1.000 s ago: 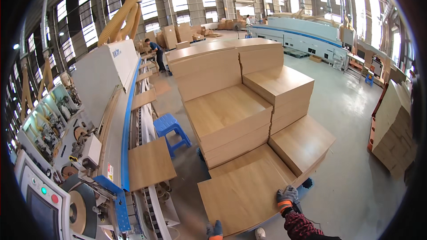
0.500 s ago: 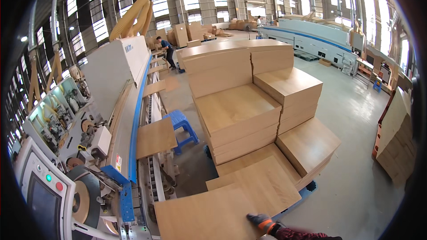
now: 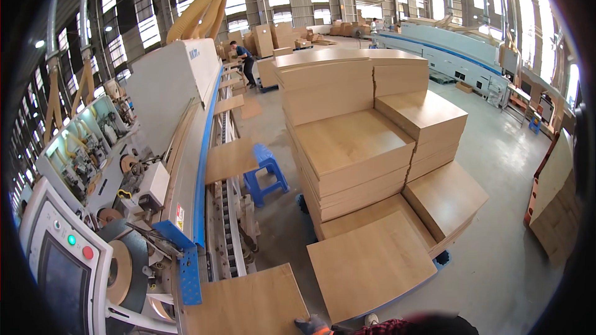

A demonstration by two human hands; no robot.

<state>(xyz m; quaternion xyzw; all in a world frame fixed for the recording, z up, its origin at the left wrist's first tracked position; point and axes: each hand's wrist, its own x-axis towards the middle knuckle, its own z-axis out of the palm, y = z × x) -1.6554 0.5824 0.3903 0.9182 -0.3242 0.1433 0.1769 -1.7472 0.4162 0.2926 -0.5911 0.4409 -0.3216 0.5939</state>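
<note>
My right hand (image 3: 313, 325), in a dark grey and orange glove, grips the right edge of a wood-grain board (image 3: 248, 301) at the bottom of the picture. That board lies at the near end of the machine's roller track (image 3: 228, 242), its lower part cut off by the frame. The fingers under the edge are hidden. My left hand is out of sight. Right of the hand, a loose board (image 3: 372, 267) rests on the lowest part of a stepped stack of boards (image 3: 363, 177). Farther along the track sits another board (image 3: 231, 160).
The machine (image 3: 167, 80) runs along the left, with a control panel (image 3: 62, 267) near me. A blue stool (image 3: 266, 174) stands between track and stack. A person (image 3: 243, 62) bends by the track's far end. More boards (image 3: 555, 201) lean at the right.
My right hand and its board have moved left, off the stack and up to the machine's near end. The board ahead has travelled farther along the track. The view has shifted left.
</note>
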